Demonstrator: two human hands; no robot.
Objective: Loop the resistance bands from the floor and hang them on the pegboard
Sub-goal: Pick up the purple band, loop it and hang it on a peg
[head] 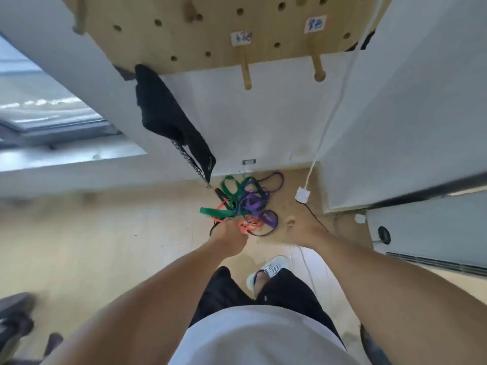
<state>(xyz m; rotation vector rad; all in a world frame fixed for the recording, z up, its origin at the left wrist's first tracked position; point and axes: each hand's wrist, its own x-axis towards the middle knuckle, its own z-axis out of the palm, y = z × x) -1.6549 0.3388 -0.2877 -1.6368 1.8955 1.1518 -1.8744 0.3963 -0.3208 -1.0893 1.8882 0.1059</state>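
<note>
Far left of both hands: a low window, and at the bottom edge dark blurred shapes on the floor, too smeared to name.

A black bag [168, 114] with a chain strap hangs from the lower left corner of the pegboard [210, 35], above and left of the left hand.

Left hand [228, 237] — fingers curled around the thin orange band [246, 225], gripping it at the near edge of the pile. It looks like the lightest strand to tease free first, which may explain starting there.

Just beyond the left fingers: the tangle of resistance bands on the floor against the wall. Green band [228, 204] on the left, purple band [254, 202] to its right, a thin black loop under the orange. They are knotted through one another, so pulling one out will likely drag the others.

Above the pile: two bare wooden pegs [246, 72] with paper labels over them, presumably the hanging spots.

Right hand [303, 229] — hovering just right of the pile, holding nothing; fingers appear relaxed and released, though blurred. Probably poised to steady or separate the tangle.

Right of that hand: a white power strip [302, 194] on its cord, then a white cabinet.
</note>
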